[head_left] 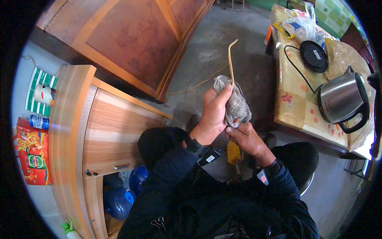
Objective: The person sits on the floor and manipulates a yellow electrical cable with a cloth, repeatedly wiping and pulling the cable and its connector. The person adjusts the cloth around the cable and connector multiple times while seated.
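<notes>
My left hand (214, 109) is closed round a dirty grey cloth (238, 103), with the thumb pressed along its upper side. A cream-coloured cord (230, 59) sticks up out of the cloth beside that thumb and bends over at its top. At the lower end of the cloth my right hand (247, 138) is closed, thumb and fingers pinching the fabric. What the cloth covers inside is hidden. Both hands are held in front of me, above the floor. Below them, between my knees, is a yellow object (234, 153), partly hidden.
To the right, a table (292, 91) with a patterned cover bears a steel kettle (344, 99), its black base (313, 56) and plastic bags (304, 26). On the left stands a wooden cabinet (119, 131) with blue water bottles (119, 202). A thin cord (197, 85) lies on the floor.
</notes>
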### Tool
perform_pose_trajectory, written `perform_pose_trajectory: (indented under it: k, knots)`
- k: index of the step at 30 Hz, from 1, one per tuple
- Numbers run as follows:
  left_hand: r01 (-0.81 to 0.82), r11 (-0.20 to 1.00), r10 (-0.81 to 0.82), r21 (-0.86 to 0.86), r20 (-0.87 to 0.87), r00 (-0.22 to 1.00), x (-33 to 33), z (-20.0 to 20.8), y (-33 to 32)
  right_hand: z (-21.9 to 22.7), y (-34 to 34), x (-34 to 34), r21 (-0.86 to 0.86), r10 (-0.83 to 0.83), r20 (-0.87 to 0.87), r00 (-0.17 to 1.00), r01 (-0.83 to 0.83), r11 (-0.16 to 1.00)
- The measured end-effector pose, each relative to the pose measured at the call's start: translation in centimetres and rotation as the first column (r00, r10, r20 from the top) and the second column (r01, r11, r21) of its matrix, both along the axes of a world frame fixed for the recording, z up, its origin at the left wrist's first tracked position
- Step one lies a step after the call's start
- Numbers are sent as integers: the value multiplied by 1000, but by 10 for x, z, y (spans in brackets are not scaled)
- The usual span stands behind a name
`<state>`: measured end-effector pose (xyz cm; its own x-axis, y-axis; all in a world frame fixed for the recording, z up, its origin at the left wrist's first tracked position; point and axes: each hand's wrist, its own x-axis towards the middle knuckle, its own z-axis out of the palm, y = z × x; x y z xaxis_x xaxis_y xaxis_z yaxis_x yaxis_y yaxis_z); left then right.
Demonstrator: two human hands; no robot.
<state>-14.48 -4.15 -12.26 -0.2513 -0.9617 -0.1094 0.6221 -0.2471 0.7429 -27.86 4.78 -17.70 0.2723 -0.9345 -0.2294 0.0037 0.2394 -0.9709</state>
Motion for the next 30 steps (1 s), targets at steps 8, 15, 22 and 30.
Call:
perform_pose_trajectory:
  k: [8, 15, 22, 30]
  knots:
    - [-181, 975, 184, 127, -9, 983, 40, 21, -87, 4, 15, 4, -89, 177, -131, 975, -189, 978]
    - [-137, 991, 136, 5, -184, 974, 65, -1, -103, 0, 15, -4, -141, 184, -154, 971, -206, 968]
    - [12, 1000, -11, 17, -35, 999, 22, -2, -19, 10, -2, 3, -162, 141, -192, 971, -173, 972]
    - [80, 997, -80, -6, -36, 996, 12, 3, -16, 16, 2, -12, 8, 61, 167, 984, -63, 998]
